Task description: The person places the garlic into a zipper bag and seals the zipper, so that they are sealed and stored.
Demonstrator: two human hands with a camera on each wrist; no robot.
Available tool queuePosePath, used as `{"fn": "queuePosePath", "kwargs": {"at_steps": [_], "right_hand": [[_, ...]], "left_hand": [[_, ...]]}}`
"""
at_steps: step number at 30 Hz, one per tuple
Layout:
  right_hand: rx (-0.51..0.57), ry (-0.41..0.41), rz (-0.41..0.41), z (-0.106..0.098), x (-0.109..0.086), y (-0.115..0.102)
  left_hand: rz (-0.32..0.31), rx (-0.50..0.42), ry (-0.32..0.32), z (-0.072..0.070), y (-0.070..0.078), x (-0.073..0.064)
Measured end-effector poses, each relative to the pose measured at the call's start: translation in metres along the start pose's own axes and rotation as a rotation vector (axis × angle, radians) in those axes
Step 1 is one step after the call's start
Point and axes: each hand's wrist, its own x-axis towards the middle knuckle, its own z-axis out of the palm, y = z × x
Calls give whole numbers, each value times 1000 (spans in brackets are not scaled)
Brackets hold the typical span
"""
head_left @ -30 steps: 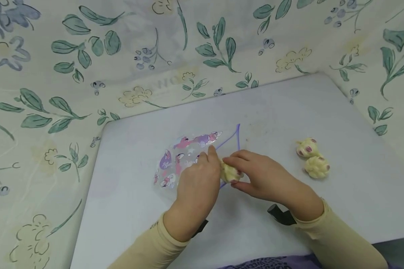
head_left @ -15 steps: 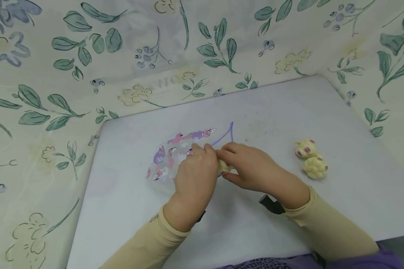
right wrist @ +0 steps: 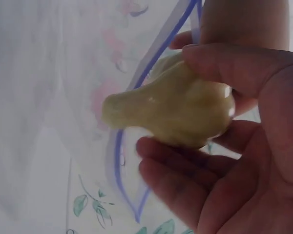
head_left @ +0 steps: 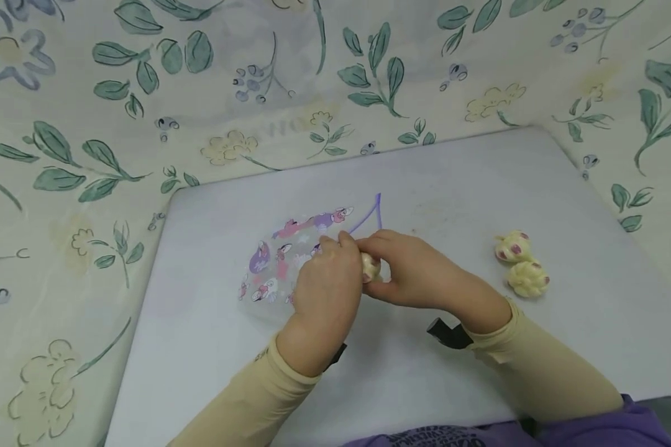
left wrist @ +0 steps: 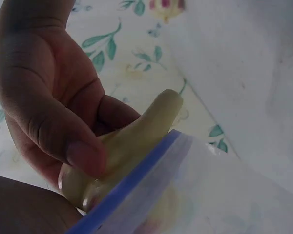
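Note:
My right hand [head_left: 414, 270] holds a cream garlic bulb [right wrist: 176, 105] with purple-pink patches, thumb on one side and fingers on the other. The bulb's stem points into the mouth of a clear zip bag [head_left: 279, 261] with purple and pink prints and a purple zip strip [left wrist: 132, 183]. My left hand [head_left: 330, 279] grips the bag near its mouth; most of those fingers are hidden from above. Through the bag's film in the left wrist view, a pale yellow shape [left wrist: 165, 209] with pink shows.
Two more garlic bulbs, one upper [head_left: 512, 246] and one lower [head_left: 528, 278], lie together on the white table [head_left: 458, 180] to the right. Floral cloth [head_left: 229, 81] rises behind the table's back edge. Black straps [head_left: 450, 333] sit at the wrists.
Both hands, the bag and the held bulb have shifted slightly left and away from me. The bulb has come closer to my left hand. The loose bulbs stay put on the table.

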Motion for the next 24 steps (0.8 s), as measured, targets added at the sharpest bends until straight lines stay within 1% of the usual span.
{"fn": "queuePosePath", "kwargs": {"at_steps": [2,4,6,8,10,12,13,15,16,18,19,20,21,23,24], "right_hand": [[-68,-21,30,1,2,1],[-162,-56,55,4,4,1],[-239,-101,55,9,7,1],[-235,-145,53,13,10,1],[-182,-173,33,15,14,2],[-114,-205,12,16,19,5],[-108,-229,12,15,21,7],[-139,-273,23,14,24,10],[-158,-288,42,14,26,12],[-220,-290,49,16,27,14],[-250,-279,27,18,28,15],[-252,-255,4,21,28,16],[-244,-229,-36,25,29,16],[-195,-184,-149,34,30,17],[-152,-170,-201,38,30,17]], "left_hand": [[0,1,6,1,2,0],[2,10,4,1,4,0],[9,18,-13,0,6,-1],[15,19,-40,0,8,-1],[15,12,-60,0,10,-2],[10,9,-63,0,13,-2],[8,11,-56,1,14,-2],[4,16,-44,2,15,-2],[5,20,-37,2,16,-3],[4,25,-24,3,18,-3],[2,30,-15,3,19,-4],[1,36,-9,4,20,-5],[-1,42,0,4,21,-5],[0,60,16,3,23,-6],[-1,72,20,3,24,-7]]}}
